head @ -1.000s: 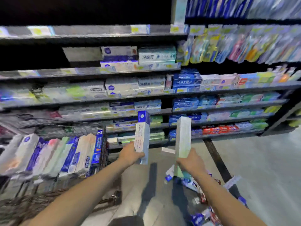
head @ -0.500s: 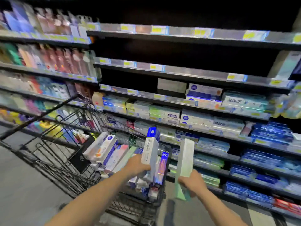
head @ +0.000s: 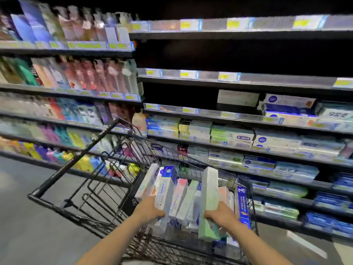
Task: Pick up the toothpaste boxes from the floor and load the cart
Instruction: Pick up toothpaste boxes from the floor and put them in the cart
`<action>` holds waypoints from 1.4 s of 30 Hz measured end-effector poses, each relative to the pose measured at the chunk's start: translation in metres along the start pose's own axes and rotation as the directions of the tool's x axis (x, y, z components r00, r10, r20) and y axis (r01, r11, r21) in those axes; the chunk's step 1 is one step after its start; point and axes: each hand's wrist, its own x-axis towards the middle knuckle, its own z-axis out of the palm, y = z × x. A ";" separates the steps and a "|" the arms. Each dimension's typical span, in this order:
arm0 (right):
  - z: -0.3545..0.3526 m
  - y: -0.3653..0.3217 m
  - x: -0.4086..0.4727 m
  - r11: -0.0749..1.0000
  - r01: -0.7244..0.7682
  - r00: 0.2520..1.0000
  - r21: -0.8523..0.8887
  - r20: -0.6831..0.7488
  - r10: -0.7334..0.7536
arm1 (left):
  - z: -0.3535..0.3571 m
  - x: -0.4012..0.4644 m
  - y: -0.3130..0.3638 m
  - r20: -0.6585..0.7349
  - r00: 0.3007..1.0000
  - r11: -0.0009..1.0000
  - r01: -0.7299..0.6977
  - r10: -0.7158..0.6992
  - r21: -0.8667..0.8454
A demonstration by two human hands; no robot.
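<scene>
A black wire shopping cart (head: 76, 192) stands in front of me, its near end packed with several upright toothpaste boxes (head: 183, 199). My left hand (head: 148, 210) grips a white box with a blue top (head: 165, 188), held upright among the boxes in the cart. My right hand (head: 221, 215) grips a pale green and white box (head: 210, 194), also upright and low inside the cart beside the others. A blue box (head: 241, 203) leans against the cart's right wall.
Store shelves (head: 229, 115) stocked with toothpaste and other boxed goods run behind and to the right of the cart. Bottles fill the shelves at the left (head: 76, 73). Grey floor (head: 23, 226) lies left of the cart.
My view swung left from the floor to the cart. Both hands carried their boxes over the cart and lowered them in among the stacked boxes.
</scene>
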 end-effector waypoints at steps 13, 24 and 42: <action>0.056 -0.060 0.116 0.954 -0.191 0.962 -0.231 0.150 0.229 | 0.029 0.166 -0.041 0.211 0.967 0.988 0.151 -0.146 -0.008; 0.108 -0.084 0.217 0.915 -0.293 0.917 -0.276 0.192 0.351 | 0.061 0.271 -0.041 0.302 0.941 0.987 0.162 -0.153 -0.004; 0.169 -0.080 0.260 0.876 -0.347 0.924 -0.335 0.038 0.380 | 0.081 0.310 -0.038 0.278 0.936 0.976 0.194 -0.215 0.102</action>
